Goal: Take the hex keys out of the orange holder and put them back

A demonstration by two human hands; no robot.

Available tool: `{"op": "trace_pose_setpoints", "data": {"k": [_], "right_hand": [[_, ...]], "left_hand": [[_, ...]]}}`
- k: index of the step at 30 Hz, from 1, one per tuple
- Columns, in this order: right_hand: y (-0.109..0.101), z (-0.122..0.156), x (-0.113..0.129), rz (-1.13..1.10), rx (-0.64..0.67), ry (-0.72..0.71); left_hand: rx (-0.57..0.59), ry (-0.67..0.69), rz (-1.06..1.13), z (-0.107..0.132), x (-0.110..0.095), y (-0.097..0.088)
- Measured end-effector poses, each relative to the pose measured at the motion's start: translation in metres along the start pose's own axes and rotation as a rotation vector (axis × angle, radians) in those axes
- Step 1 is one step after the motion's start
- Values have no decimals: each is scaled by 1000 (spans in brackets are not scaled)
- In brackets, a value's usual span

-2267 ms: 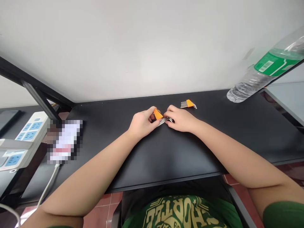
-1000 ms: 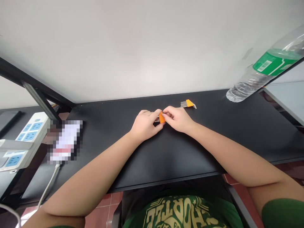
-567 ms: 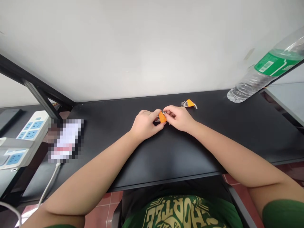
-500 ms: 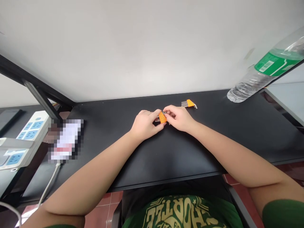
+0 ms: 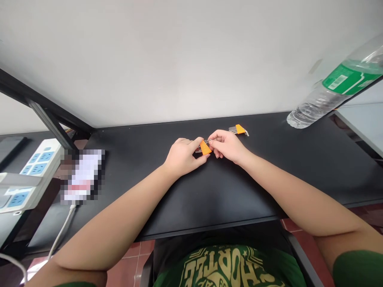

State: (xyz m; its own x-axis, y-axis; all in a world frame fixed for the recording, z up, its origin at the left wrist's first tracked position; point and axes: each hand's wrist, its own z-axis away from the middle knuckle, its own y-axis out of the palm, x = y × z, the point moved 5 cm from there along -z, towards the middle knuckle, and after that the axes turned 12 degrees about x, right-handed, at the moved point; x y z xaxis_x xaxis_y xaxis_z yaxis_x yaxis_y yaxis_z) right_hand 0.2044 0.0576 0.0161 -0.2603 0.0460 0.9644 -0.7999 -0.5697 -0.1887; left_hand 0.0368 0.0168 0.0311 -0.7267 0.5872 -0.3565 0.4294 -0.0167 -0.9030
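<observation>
Between my hands, just above or on the black table, is an orange hex key holder [image 5: 205, 148] with silver keys through it. My left hand [image 5: 184, 156] grips the holder between thumb and index finger. The thumb and index finger of my right hand [image 5: 226, 146] pinch the bent end of a hex key [image 5: 209, 140] at the holder's right side. How far that key sits in the holder is hard to see. A second orange hex key set [image 5: 239, 129] lies behind my right hand, its keys pointing left.
A water bottle with a green label [image 5: 338, 85] stands at the back right by the wall. To the left lie a blurred-out phone [image 5: 85, 175] on a white cable and a white power strip [image 5: 38, 171]. A metal frame post [image 5: 49, 119] rises there.
My right hand has shifted slightly, and its thumb and index finger now pinch the key's bent end. More of the holder's face shows. The left hand keeps its grip.
</observation>
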Motion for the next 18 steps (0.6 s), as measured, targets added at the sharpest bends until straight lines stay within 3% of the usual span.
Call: {"op": "trace_pose_setpoints", "data": {"k": [9,18], "right_hand": [[0,0,2,-110,-9,46],[-14,-3,-5,-88,-26,21]], "left_hand": [[16,-9,-9,0,2,1],[17,-38,25,-1,4,0]]}}
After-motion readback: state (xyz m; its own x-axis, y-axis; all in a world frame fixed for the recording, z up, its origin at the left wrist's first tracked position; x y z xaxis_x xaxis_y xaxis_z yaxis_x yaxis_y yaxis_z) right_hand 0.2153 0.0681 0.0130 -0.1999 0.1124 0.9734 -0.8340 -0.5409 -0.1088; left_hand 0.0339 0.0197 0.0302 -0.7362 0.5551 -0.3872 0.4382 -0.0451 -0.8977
